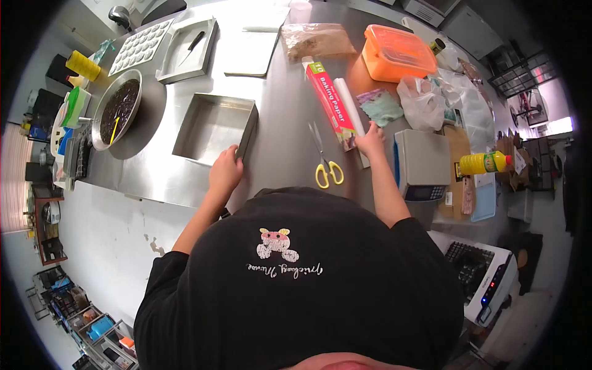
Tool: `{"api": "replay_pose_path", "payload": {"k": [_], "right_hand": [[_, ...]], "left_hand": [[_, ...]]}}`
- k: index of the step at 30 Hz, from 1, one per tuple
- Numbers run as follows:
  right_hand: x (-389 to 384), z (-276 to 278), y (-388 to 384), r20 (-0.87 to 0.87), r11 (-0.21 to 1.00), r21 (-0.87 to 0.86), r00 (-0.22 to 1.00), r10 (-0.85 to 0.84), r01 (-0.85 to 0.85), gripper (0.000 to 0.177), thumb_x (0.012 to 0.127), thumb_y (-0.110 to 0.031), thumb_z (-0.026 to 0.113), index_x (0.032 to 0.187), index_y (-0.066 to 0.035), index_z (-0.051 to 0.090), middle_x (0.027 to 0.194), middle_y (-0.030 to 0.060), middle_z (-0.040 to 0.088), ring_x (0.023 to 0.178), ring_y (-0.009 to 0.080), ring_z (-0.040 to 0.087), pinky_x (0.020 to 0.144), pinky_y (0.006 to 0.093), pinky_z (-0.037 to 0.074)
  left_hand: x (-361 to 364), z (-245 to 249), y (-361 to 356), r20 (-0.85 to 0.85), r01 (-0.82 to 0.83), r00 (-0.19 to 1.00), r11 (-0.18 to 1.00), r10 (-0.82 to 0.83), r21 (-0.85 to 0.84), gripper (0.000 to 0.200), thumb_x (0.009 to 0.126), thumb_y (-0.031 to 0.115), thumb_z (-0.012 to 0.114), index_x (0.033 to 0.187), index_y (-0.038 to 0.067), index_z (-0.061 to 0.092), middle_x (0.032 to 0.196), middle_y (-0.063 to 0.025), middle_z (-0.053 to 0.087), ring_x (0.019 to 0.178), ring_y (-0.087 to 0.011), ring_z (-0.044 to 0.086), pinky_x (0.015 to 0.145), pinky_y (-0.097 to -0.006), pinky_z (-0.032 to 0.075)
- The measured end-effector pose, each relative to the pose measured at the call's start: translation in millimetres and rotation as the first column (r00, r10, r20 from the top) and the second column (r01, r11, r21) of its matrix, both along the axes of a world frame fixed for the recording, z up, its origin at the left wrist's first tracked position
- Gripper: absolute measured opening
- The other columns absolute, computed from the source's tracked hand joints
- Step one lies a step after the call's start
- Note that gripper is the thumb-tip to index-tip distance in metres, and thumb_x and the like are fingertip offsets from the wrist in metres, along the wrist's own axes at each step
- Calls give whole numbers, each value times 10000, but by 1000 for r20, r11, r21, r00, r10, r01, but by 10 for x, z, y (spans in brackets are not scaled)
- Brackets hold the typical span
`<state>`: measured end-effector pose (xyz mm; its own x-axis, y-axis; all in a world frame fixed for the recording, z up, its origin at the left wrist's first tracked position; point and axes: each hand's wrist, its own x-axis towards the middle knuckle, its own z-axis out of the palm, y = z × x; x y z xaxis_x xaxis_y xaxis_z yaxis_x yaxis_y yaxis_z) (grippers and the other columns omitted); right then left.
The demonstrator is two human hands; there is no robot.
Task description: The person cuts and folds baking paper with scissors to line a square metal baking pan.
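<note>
- Hazard, roll: the white roll of baking paper (350, 105) lies loose on the steel table (280, 145), just right of its red-and-green cardboard box (328, 98). Being round, it could probably roll or unwind if pressed off-centre.
- Hazard, tin: the square stainless-steel baking tin (213, 126) is held at one corner only, so on the smooth table it may swivel rather than slide straight.
- Hazard, scissors: the yellow-handled scissors (325, 165) lie between the two hands, and a forearm sweeping across could knock them.
- Left grip: the left hand (225, 168) has its fingers folded over the tin's near right corner. The tin's body extends far and left of the hand.
- Right grip: the right hand (370, 140) rests on the near end of the roll. Whether the fingers close around it cannot be told. The roll runs far and leftward from the hand.
- Surroundings: a grey digital scale (422, 161) stands just right of the right hand.
</note>
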<state>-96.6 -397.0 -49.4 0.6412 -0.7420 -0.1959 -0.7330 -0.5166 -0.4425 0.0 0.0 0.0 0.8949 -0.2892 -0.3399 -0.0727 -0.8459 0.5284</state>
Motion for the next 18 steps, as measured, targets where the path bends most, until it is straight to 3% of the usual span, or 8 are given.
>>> {"api": "replay_pose_path", "payload": {"k": [2,3,5,7,10,12,15,18], "right_hand": [[59,-33,128,-64,988,142,996,62,-52,955,610,-218,714,1404,-166,187,1377,245,317,1268,428,330,1061,450,290],[-320,128,-262,-118,994,104,991,58,-46,955,610,-218,714,1404,-166,187,1377,245,317,1268,428,330,1061,450,290],[-353,166,-205,-99,967,145,969,224,-209,967,629,-237,694,1417,-154,139,1376,255,311,1259,451,326,1066,454,285],[-341,-43,-269,-19,956,132,964,267,-262,959,637,-232,688,1416,-154,135,1371,260,313,1255,448,331,1066,449,286],[-375,-157,-456,72,935,309,985,160,-174,975,634,-232,693,1419,-162,119,1380,252,301,1257,442,332,1068,450,281],[-466,-220,-459,-41,923,306,965,258,-234,966,664,-237,677,1426,-174,87,1390,231,296,1258,433,336,1054,455,299],[-590,149,-267,-206,905,229,890,406,-359,949,703,-245,659,1433,-187,55,1388,212,307,1256,417,347,1031,472,324],[-601,281,-1,-249,947,114,915,319,-300,942,726,-247,645,1433,-191,25,1376,217,315,1255,403,356,1015,488,340]], "left_hand": [[77,86,3,215,77,973,996,-84,44,483,775,237,644,1220,109,507,1296,-176,446,1181,-381,419,954,-440,378],[-260,4,-415,168,78,983,997,-77,-1,483,775,237,644,1220,109,507,1296,-176,446,1181,-381,419,954,-440,378],[-318,29,-419,481,62,869,991,-113,122,507,764,245,653,1228,114,498,1297,-174,428,1180,-370,403,961,-442,373],[-344,71,-401,523,25,844,984,-117,179,527,755,256,661,1235,121,490,1311,-171,408,1199,-366,378,968,-453,361],[-439,114,-403,545,-26,831,971,-111,237,564,741,279,675,1250,135,476,1341,-161,362,1241,-359,324,984,-478,331],[-494,130,-357,530,-30,839,963,-122,268,582,736,291,681,1258,144,469,1359,-155,337,1263,-358,295,993,-493,312],[-553,138,-341,550,-24,824,960,-138,277,588,734,298,683,1262,152,467,1368,-158,316,1275,-366,276,1004,-512,281],[-633,152,-346,561,-9,813,959,-157,282,582,736,297,681,1260,156,471,1371,-157,310,1272,-370,278,1012,-510,269]]}}
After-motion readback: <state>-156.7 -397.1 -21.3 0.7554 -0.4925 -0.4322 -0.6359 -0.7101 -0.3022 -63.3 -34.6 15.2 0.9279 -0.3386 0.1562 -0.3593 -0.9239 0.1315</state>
